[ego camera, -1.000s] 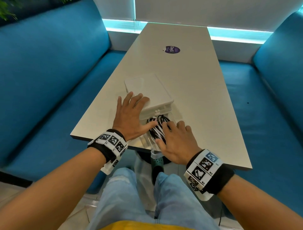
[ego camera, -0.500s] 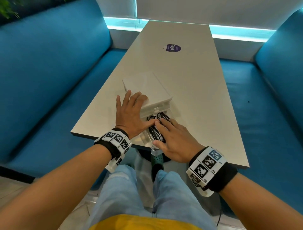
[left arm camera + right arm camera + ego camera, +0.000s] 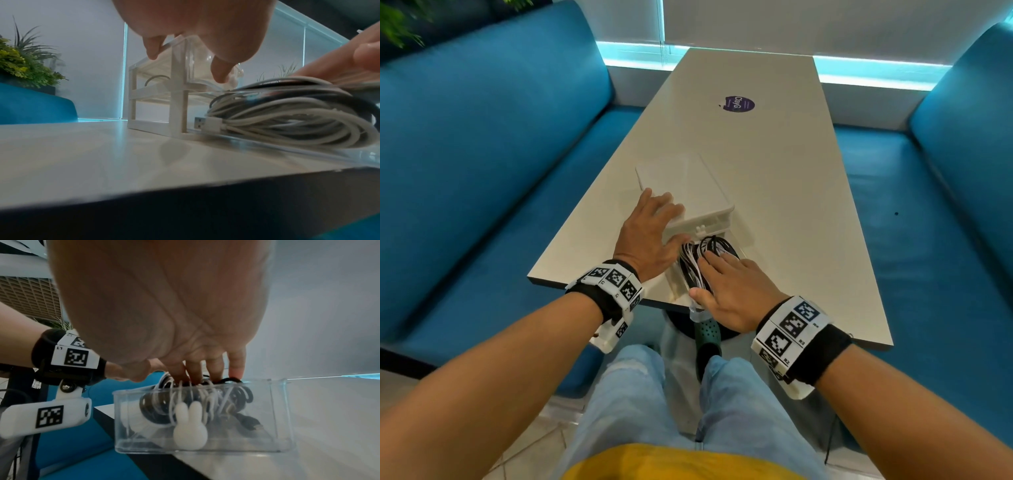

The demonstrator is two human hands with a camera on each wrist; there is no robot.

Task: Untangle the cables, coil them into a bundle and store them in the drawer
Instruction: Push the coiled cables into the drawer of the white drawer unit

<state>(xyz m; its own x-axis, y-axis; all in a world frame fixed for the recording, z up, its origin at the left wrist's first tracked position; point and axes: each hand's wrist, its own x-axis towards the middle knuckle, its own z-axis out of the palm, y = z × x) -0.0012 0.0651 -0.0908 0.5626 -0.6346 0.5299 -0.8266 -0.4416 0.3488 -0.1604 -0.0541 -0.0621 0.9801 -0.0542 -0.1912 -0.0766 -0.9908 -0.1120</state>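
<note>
A white drawer unit [image 3: 685, 192] stands near the table's front edge, and its clear lower drawer [image 3: 201, 418], with a white rabbit-shaped knob [image 3: 190, 426], is pulled out towards me. A coiled bundle of black and white cables [image 3: 697, 263] [image 3: 287, 120] lies in the drawer, a white USB plug [image 3: 207, 124] sticking out at its left. My left hand [image 3: 650, 233] rests flat on the unit's top. My right hand [image 3: 732, 284] presses down on the bundle with straight fingers [image 3: 236, 368], thumb by the drawer's front.
The long white table [image 3: 774, 171] carries a purple sticker [image 3: 739, 103] farther back. Blue sofas [image 3: 482, 154] [image 3: 945, 240] run along both sides. The drawer's front overhangs the table's near edge above my knees. A plant [image 3: 24, 65] stands behind the left sofa.
Both hands stay where they were, on the unit and on the cables. Only the head view has shifted a little.
</note>
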